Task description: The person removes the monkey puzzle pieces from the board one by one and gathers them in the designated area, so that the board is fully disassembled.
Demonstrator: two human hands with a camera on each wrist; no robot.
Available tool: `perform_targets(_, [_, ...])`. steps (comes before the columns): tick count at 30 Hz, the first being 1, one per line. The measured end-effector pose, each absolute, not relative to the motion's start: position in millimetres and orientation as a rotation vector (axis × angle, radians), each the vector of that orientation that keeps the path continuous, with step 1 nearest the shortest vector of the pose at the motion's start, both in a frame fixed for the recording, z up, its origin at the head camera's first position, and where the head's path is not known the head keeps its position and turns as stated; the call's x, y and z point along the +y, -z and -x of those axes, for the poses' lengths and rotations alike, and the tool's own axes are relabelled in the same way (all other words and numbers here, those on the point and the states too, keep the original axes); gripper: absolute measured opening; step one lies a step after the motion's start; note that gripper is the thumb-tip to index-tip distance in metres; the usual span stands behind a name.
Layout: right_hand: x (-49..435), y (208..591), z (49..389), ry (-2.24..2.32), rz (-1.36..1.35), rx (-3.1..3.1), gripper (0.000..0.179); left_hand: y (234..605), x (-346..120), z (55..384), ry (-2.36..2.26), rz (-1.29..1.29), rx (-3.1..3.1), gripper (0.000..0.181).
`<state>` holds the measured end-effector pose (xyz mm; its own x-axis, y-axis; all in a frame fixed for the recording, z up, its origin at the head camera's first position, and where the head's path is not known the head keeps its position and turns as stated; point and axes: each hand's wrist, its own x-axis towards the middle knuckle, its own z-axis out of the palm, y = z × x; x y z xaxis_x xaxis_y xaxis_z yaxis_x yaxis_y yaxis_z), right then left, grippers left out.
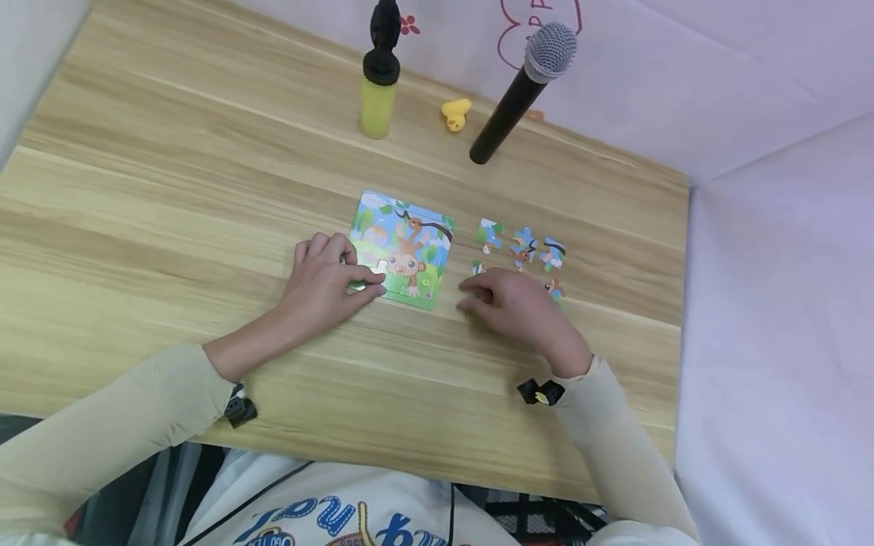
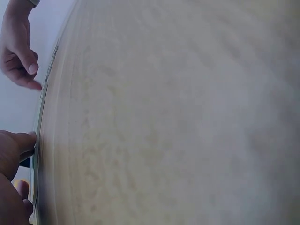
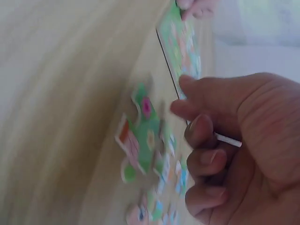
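A square puzzle board [image 1: 426,265] with a monkey picture lies mid-table. The left hand [image 1: 324,277] rests at its lower left corner, index finger and thumb extended onto the surface; in the left wrist view its fingertips touch the board. Right of the board, the right hand [image 1: 508,303] hovers low over the table with curled fingers. A thin white edge of a puzzle piece [image 3: 228,139] shows between those fingers and the palm. Loose puzzle pieces [image 1: 524,244] lie beyond the right hand, which partly covers them; a green piece [image 3: 147,136] appears below it in the right wrist view.
Toward the back of the wooden table [image 1: 205,167] stand a yellow-green bottle [image 1: 378,106] with a black top and a black microphone [image 1: 508,110]. A small yellow toy duck [image 1: 455,114] sits between them. White sheeting [image 1: 771,303] borders the back and right.
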<state>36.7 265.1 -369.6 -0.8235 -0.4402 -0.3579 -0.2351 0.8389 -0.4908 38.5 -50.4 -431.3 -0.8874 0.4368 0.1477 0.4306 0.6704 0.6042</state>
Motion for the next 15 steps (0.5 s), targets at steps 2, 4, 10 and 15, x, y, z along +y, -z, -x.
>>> perform_targets(2, [260,372,-38,0.613,0.588,2.534,0.031,431,-48,-39,-1.036,-0.767,2.869,0.017])
perform_targets(4, [256,372,-39,0.613,0.656,2.528,0.035,430,-47,-38,-1.039,-0.785,2.877,0.017])
perform_targets(10, [249,376,-41,0.618,0.737,2.507,0.039,431,-46,-39,-1.037,-0.824,2.886,0.015])
perform_targets(15, [251,377,-44,0.610,0.756,2.516,0.038,430,-45,-39,-1.031,-0.854,2.861,0.014])
